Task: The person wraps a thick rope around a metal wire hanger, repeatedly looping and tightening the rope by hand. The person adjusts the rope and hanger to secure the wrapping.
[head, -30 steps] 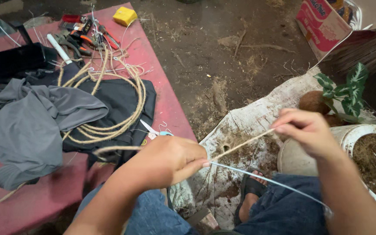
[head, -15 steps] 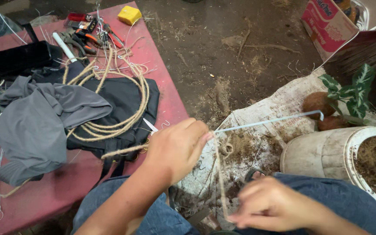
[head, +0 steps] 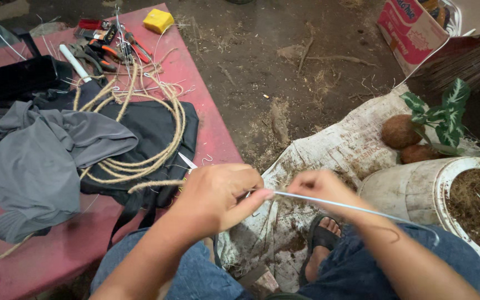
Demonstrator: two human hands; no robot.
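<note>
Pot: a white pot (head: 418, 194) is lain on its side on sacking (head: 334, 144), filled with brown fibre.
Left hand (head: 218, 197): closed, pinching a thin white wire (head: 334, 205) and a jute strand (head: 154, 184).
Right hand (head: 320, 186): fingers curled around the same wire.
Surroundings: coiled rope (head: 140, 128), grey cloth (head: 40, 155) and pliers (head: 104, 47) are spread on the red desk (head: 212, 133).

I pinch a thin, pale wire (head: 356, 209) between my hands. It runs nearly level from my left hand (head: 218, 197), past my right hand (head: 320, 189), and bends down over my right knee. A length of tan rope (head: 154, 184) comes out of my left fist, leading back to the coil (head: 140, 130) on the red table.
</note>
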